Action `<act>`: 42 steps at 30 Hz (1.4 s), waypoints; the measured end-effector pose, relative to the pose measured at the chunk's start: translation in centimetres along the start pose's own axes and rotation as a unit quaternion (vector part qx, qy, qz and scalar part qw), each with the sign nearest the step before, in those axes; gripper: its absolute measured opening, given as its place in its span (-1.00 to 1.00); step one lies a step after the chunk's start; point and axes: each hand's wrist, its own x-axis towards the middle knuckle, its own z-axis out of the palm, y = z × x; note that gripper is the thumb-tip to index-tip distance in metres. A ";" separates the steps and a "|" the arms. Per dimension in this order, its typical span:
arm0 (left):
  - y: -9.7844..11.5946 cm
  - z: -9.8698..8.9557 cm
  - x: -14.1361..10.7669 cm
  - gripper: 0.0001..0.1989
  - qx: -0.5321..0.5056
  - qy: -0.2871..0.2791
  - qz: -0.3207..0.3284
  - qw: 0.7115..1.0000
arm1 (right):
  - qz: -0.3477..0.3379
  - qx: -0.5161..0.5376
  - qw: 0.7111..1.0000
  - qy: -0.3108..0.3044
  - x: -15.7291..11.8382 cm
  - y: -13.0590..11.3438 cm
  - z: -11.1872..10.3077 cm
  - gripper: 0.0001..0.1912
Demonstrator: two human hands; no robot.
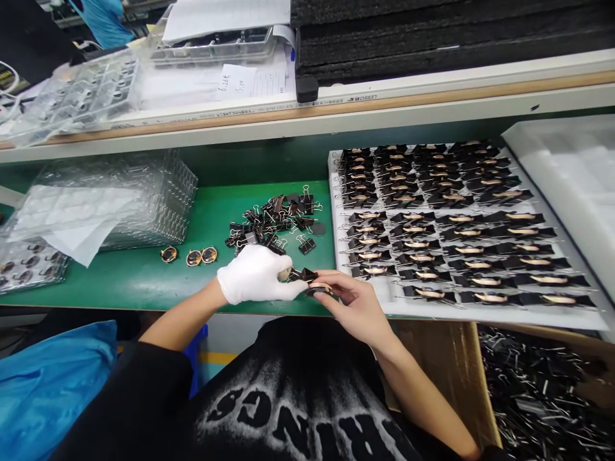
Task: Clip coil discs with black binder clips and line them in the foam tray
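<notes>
The fingers of the left hand, covered by a white glove, are drawn nearly together around a black binder clip with silver wire handles. By the bare right hand, a round piece with a gold-coloured rim is pinched between thumb and fingers, right up against the clip; whether it is gripped by the clip's mouth cannot be told, as the view is partly blocked. Both items are held just left of the near left corner of a white tray, above the front edge of a green worktop.

On the white tray, several rows of black clips are set out, with gold-rimmed pieces seen edge-on between them. To the left of the tray, a loose pile of binder clips is spread. Farther left of it, three gold-rimmed round pieces are laid flat, two of them side by side. Beyond these, well to the left of the tray, clear plastic trays are stacked. Behind and above the tray, black foam blocks are carried by a shelf. Below its near edge, a cardboard box is filled with more clips.
</notes>
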 end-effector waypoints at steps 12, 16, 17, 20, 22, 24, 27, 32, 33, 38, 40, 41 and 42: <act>0.7 1.9 0.3 -0.57 -0.384 0.016 -0.156 0.910 | 0.152 0.308 0.932 0.113 1.4 -0.9 1.1 -0.67; 0.9 1.9 0.0 -0.55 -0.393 -0.015 -0.162 0.905 | 0.140 0.250 0.951 0.112 1.6 -0.4 0.5 -0.67; 0.9 1.9 -0.1 -0.55 -0.390 -0.019 -0.160 0.907 | 0.134 0.227 0.959 0.101 1.6 -0.3 0.3 -0.68; 0.7 1.9 -0.3 -0.54 -0.371 -0.027 -0.158 0.914 | 0.122 0.177 0.974 0.076 1.6 -0.1 -0.1 -0.68; 0.8 2.0 -0.4 -0.54 -0.361 -0.034 -0.160 0.918 | 0.124 0.166 0.975 0.079 1.6 0.0 0.0 -0.68; 1.0 2.2 -0.4 -0.54 -0.358 -0.043 -0.164 0.918 | 0.125 0.161 0.976 0.082 1.6 0.1 0.1 -0.67; 1.0 2.5 -0.4 -0.55 -0.357 -0.054 -0.174 0.916 | 0.126 0.154 0.977 0.079 1.6 0.3 0.4 -0.68; -0.6 1.9 -0.7 -0.59 -0.358 -0.038 -0.136 0.923 | 0.146 0.193 0.967 0.080 1.5 -0.1 0.2 -0.67; -0.9 1.6 -0.8 -0.57 -0.327 -0.006 -0.126 0.937 | 0.153 0.226 0.958 0.085 1.5 -0.3 0.1 -0.66; -0.6 2.5 -1.5 -0.51 -0.034 0.066 -0.151 0.986 | 0.161 0.360 0.915 0.090 1.3 -1.2 -0.1 -0.68; 0.1 4.2 -1.7 -0.46 0.035 0.044 -0.165 0.985 | 0.161 0.367 0.913 0.079 1.2 -1.2 0.2 -0.70; 0.4 5.1 -1.8 -0.44 0.054 0.034 -0.179 0.982 | 0.162 0.365 0.914 0.076 1.1 -1.1 0.4 -0.69; 0.7 6.0 -1.9 -0.45 0.059 0.025 -0.194 0.979 | 0.164 0.361 0.915 0.075 1.1 -1.0 0.6 -0.69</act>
